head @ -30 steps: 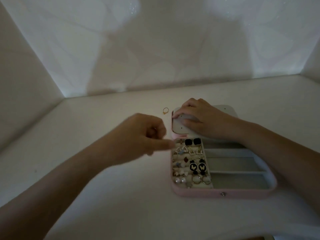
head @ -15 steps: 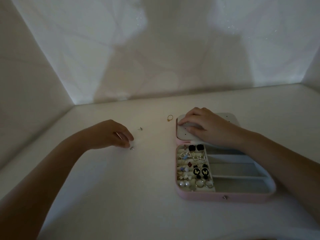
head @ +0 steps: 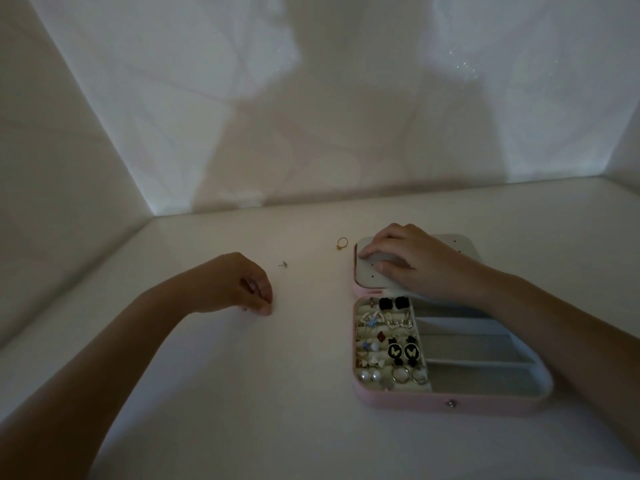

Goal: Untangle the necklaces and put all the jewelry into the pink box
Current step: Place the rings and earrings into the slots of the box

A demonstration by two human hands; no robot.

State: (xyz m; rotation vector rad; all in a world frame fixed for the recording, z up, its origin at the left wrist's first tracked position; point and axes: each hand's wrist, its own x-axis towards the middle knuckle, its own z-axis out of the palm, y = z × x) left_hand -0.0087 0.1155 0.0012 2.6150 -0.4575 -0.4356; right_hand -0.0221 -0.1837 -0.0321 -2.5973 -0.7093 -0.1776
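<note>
While the left hand (head: 239, 289) curls fingertips-down on the table (head: 207, 393), contents indiscernible, a stud earring (head: 283, 264) and a gold ring (head: 342, 243) lie beyond it to the right. The right hand (head: 405, 261) rests flat on the pink box (head: 415, 403) lid (head: 464, 244).

The white bench (head: 311, 427) carries an open pink jewelry box (head: 415, 405) at the right; a gold ring (head: 342, 243) lies just beside its far left corner; a small stud earring (head: 283, 264) lies further left, apart.
</note>
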